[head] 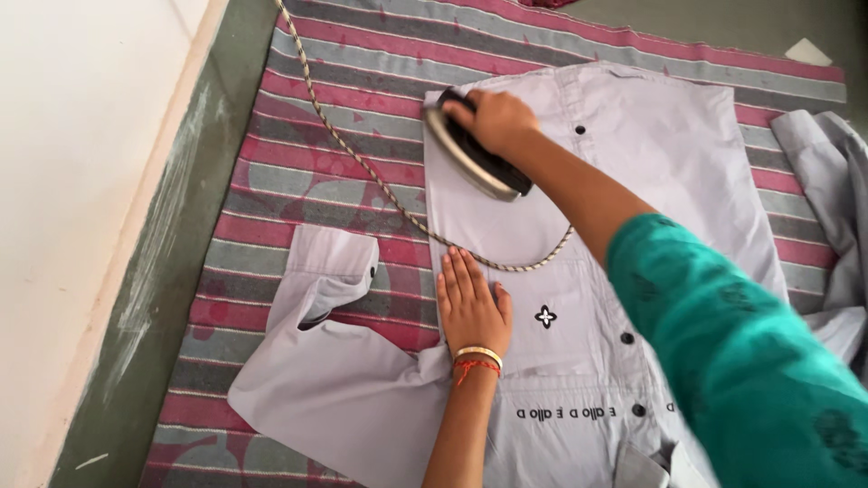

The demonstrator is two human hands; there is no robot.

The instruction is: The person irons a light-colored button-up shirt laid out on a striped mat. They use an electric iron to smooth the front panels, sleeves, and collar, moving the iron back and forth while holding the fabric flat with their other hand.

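— Right hand [500,120]?
— Clenched around the dark handle of a clothes iron [475,154], arm in a teal sleeve [750,361] reaching in from the lower right.

— And the iron itself?
— Sitting sole-down on the pale grey shirt [651,163], near the shirt's left edge in the upper middle of the view, tilted so the metal sole shows along its left side.

— Left hand [472,307]?
— Released, grasping nothing. Pressed flat on the shirt with fingers together and pointing away, just below the iron and near the same cloth edge. Pale bangle [478,352] and red thread [476,366] around the wrist.

— Cord?
— Braided cord [353,149] running down from the top of the view across the striped cloth, then curving in a loop over the shirt between the two hands, just past the left fingertips.

— Lie of the shirt?
— Spread front-up on a pink and grey striped mat [298,117], dark buttons [580,129] in a line down the placket, a small dark flower mark [545,316] just beside the left hand. One sleeve [316,298] thrown out to the left, cuff folded over on the stripes.

— Anything else around?
— More grey cloth [827,172] bunched at the right edge, green floor [172,271] along the mat's left side, pale wall [72,181] beyond.
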